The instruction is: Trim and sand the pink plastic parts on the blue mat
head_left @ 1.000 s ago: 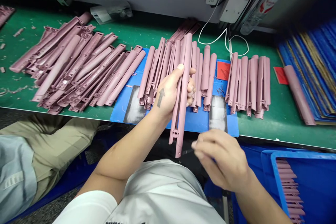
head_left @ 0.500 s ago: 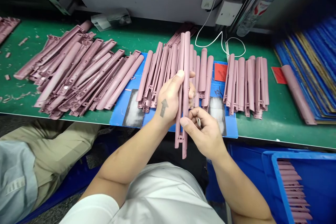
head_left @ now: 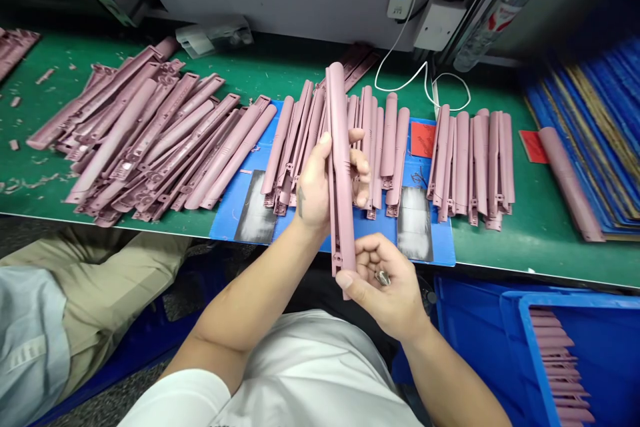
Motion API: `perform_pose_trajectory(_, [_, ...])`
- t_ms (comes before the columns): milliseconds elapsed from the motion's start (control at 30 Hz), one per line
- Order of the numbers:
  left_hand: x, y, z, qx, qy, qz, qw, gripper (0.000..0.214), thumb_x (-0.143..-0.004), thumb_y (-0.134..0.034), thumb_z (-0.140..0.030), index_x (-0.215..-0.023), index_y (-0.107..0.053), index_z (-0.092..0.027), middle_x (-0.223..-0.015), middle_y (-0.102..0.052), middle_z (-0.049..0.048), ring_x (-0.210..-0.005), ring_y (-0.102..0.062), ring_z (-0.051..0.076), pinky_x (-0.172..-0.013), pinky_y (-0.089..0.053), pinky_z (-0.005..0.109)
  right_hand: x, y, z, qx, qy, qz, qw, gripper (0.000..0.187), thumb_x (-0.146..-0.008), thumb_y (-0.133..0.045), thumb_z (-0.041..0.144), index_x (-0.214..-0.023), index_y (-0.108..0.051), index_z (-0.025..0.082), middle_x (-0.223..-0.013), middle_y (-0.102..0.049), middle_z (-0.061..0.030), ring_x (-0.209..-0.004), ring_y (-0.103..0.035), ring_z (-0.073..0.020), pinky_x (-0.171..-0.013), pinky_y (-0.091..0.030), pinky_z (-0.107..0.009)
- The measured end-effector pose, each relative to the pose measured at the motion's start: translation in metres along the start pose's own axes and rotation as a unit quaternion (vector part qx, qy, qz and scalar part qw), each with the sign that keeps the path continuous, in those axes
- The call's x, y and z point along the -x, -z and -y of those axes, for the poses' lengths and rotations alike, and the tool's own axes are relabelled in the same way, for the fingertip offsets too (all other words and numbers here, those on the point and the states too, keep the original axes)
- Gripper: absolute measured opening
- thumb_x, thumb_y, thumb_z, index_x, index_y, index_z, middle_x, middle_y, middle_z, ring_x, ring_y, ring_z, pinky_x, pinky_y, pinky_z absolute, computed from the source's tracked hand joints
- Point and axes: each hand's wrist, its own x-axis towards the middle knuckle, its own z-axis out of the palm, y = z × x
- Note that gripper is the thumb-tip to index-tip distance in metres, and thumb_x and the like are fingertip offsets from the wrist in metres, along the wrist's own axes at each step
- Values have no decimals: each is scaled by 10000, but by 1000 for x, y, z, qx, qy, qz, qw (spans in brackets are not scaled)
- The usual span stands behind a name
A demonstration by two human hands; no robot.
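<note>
My left hand [head_left: 320, 183] is closed around a long pink plastic part [head_left: 340, 167], held upright above the front edge of the bench. My right hand [head_left: 383, 287] is below it, thumb pressed on the part's lower end, fingers curled around a small metal piece [head_left: 383, 277] in the palm. Behind the held part lies a row of the same pink parts [head_left: 380, 140] on a blue mat [head_left: 250, 167].
A big heap of pink parts [head_left: 145, 127] covers the green bench at left. Another row [head_left: 473, 160] lies at right, beside stacked blue sheets [head_left: 595, 120]. A blue bin [head_left: 575, 347] with parts sits lower right. Another person's leg [head_left: 85, 280] is at left. A white cable [head_left: 425, 80] trails behind.
My left hand has turned the pink part so its smooth rounded side faces me. My right hand rose to the part, then slid down to its lower end.
</note>
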Motion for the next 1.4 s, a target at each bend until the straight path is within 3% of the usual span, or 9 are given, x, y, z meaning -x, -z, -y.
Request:
perform_pose_trajectory(167, [4, 1, -2, -1, -29, -48, 998, 471, -1080, -570, -651, -1125, -727, -209, -747, -618, -15, -569, -615, 109, -423, -485, 193, 2, -2, 1, 174, 127, -116, 970, 280, -918, -873, 274, -1075, -645, 238, -673, -482, 119, -539, -473, -64, -545, -424, -194])
perform_pose_trajectory(300, [5, -1, -2, 2, -23, -48, 999, 483, -1081, -576, -656, -1075, -724, -196, -669, -538, -42, -489, -527, 85, -368, -420, 175, 2, -2, 3, 204, 134, -89, 966, 268, -946, -840, 302, -1106, -637, 232, -676, -483, 120, -516, -461, -63, -501, -401, -189])
perform_pose_trajectory(500, [6, -4, -3, 19, -5, -29, 999, 496, -1116, -506, -634, -1048, -728, -195, -647, -508, -44, -472, -497, 82, -354, -414, 175, -7, 5, 3, 287, 194, -53, 936, 594, -1041, -747, 408, -1572, -563, 217, -742, -568, 76, -549, -498, -90, -529, -459, -212])
perform_pose_trajectory(633, [7, -6, -5, 16, -3, -43, 999, 503, -1101, -523, -660, -1061, -734, -206, -648, -506, -40, -470, -493, 87, -355, -405, 170, -7, 8, 3, 357, 258, -48, 896, 582, -1090, -684, 408, -1617, -563, 194, -752, -620, 34, -602, -571, -120, -583, -502, -243])
perform_pose_trajectory(767, [7, -6, -9, -11, -12, -57, 998, 511, -1099, -505, -677, -1069, -731, -220, -655, -488, -43, -466, -481, 90, -356, -388, 171, 2, 6, 1, 371, 280, -38, 885, 637, -1096, -664, 338, -1687, -481, 186, -758, -668, 24, -608, -632, -132, -588, -519, -262])
perform_pose_trajectory(967, [6, -3, -10, 9, -27, -27, 999, 490, -1124, -478, -621, -1073, -735, -207, -672, -489, -39, -482, -477, 91, -361, -400, 178, 14, 10, -5, 309, 299, -29, 902, 470, -1073, -657, 235, -1536, -603, 180, -778, -697, 10, -633, -658, -135, -595, -536, -262])
perform_pose_trajectory(1067, [6, -4, -11, 0, -17, -41, 999, 502, -1101, -513, -658, -1053, -735, -210, -647, -487, -40, -469, -475, 95, -362, -398, 179, 13, 23, -3, 288, 236, -38, 927, 347, -1065, -681, 358, -1379, -660, 211, -704, -614, 59, -540, -570, -113, -558, -515, -248])
perform_pose_trajectory(1167, [5, -4, -10, 2, -8, -43, 999, 538, -1084, -529, -690, -1025, -738, -198, -612, -492, -36, -481, -508, 105, -406, -453, 184, 2, 35, 2, 279, 164, -26, 946, 306, -1117, -540, 434, -1301, -648, 215, -826, -667, 8, -657, -642, -151, -615, -549, -284])
perform_pose_trajectory(1400, [6, 2, -3, 5, -19, -24, 1000, 529, -1069, -572, -674, -896, -709, -192, -642, -547, -7, -576, -600, 120, -568, -554, 213, -44, 34, 8, 347, 283, -85, 890, 229, -1112, -595, 171, -1311, -685, 241, -1122, -799, -85, -1006, -757, -233, -908, -606, -393])
